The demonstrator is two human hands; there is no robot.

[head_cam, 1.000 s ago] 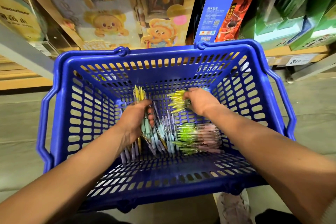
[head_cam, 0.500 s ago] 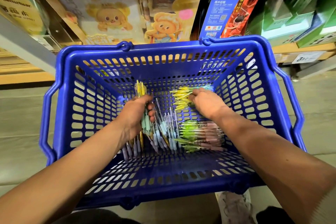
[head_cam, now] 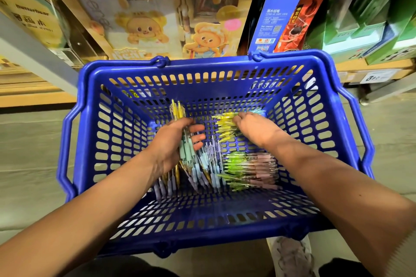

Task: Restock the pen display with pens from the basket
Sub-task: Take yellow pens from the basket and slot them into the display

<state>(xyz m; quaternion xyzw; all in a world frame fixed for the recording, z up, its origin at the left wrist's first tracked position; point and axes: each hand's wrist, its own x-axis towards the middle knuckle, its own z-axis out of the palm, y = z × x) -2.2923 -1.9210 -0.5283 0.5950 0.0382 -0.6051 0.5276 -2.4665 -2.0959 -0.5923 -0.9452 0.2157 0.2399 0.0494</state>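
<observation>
Hardly anything has shifted since the earlier frames: both hands stay low inside the blue slotted plastic basket (head_cam: 202, 67), and only the view has drifted a little.

The left hand (head_cam: 167, 148) curls its thumb and fingers round a bunch of clear pens with mint rubber grips and yellow clickers (head_cam: 185, 149). That bunch runs from the basket's near wall toward its far wall, with the clickers at the far end.

The right hand (head_cam: 254, 128) lies palm-down by the basket's far wall on a cluster of yellow-capped clear pens (head_cam: 225, 123), which lies crosswise to the left hand's bunch. Its fingertips are hidden, so whether it grips the cluster cannot be told.

On the basket floor, between the hands, loose lilac- and blue-gripped pens (head_cam: 209, 164) fan out. A neat stack of green-topped, pink-barrelled pens (head_cam: 249, 166) lies crosswise toward the right wall, closer to the right hand.

Beyond the basket's far rim stands a yellow cardboard stand printed with cartoon bears (head_cam: 144, 29), probably the display to be filled. If so, a filled hand has to lift up and away over that rim, and the left hand's bunch already points that way.
</observation>
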